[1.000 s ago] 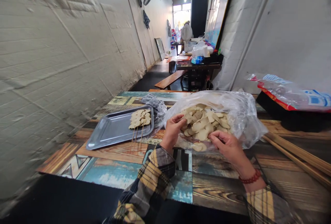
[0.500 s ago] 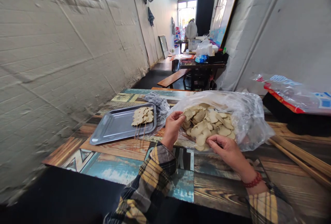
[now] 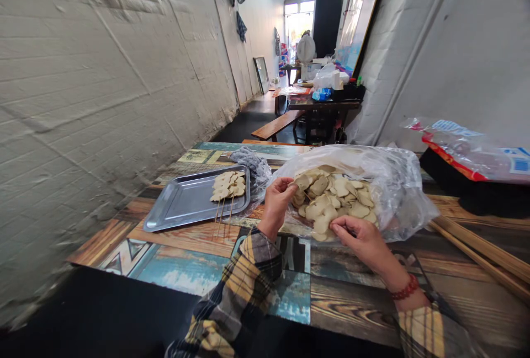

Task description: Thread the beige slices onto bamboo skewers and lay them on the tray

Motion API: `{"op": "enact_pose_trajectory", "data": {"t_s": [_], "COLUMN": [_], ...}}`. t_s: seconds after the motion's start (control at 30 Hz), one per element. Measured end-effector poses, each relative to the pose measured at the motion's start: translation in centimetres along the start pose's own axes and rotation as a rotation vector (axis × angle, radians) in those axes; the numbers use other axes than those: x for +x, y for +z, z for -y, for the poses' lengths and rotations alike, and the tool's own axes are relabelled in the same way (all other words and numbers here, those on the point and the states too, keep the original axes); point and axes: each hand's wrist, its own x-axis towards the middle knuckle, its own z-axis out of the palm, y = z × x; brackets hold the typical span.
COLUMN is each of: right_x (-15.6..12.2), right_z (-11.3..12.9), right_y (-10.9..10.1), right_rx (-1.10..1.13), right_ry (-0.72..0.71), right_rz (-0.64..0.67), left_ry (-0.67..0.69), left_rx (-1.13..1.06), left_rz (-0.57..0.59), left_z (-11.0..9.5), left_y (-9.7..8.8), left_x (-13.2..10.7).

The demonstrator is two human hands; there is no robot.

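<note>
A clear plastic bag (image 3: 399, 198) lies open on the table, holding a heap of flat beige, wavy-edged slices (image 3: 348, 190). At the heap's left side, my left hand (image 3: 278, 203) pinches the edge of one slice (image 3: 302, 181) between thumb and fingers. My right hand (image 3: 358, 236) is closed at the heap's front, its thumb and fingertips on another beige slice (image 3: 323, 219). To the left, a grey metal tray (image 3: 178, 201) carries skewered slices (image 3: 228, 184), their thin sticks (image 3: 223, 212) reaching over its near rim.
A crumpled grey plastic bag (image 3: 252, 165) sits behind the tray's right corner. Long wooden sticks (image 3: 484, 247) lie at the right, below a black container (image 3: 451, 179) with red-edged clear packaging (image 3: 476, 151) on it. A bench (image 3: 279, 125) and a cluttered table (image 3: 323, 105) stand beyond.
</note>
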Motion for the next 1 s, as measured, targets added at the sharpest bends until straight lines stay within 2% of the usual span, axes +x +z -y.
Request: {"op": "enact_pose_trajectory", "data": {"t_s": [0.47, 0.8, 1.0], "right_x": [0.03, -0.02, 0.03], "right_z": [0.47, 0.70, 0.53], "right_y": [0.17, 0.16, 0.22], "right_rx": [-0.066, -0.060, -0.057], "right_ry": [-0.011, -0.007, -0.019], "right_rz": [-0.024, -0.039, -0.048], "left_ry": [-0.004, -0.117, -0.223], "left_rx": [0.106, -0.106, -0.167], "left_rz": [0.036, 0.074, 0.101], "left_z": [-0.03, 0.82, 0.65], "left_y": [0.50, -0.09, -0.03], "left_x": [-0.54, 0.00, -0.21]}}
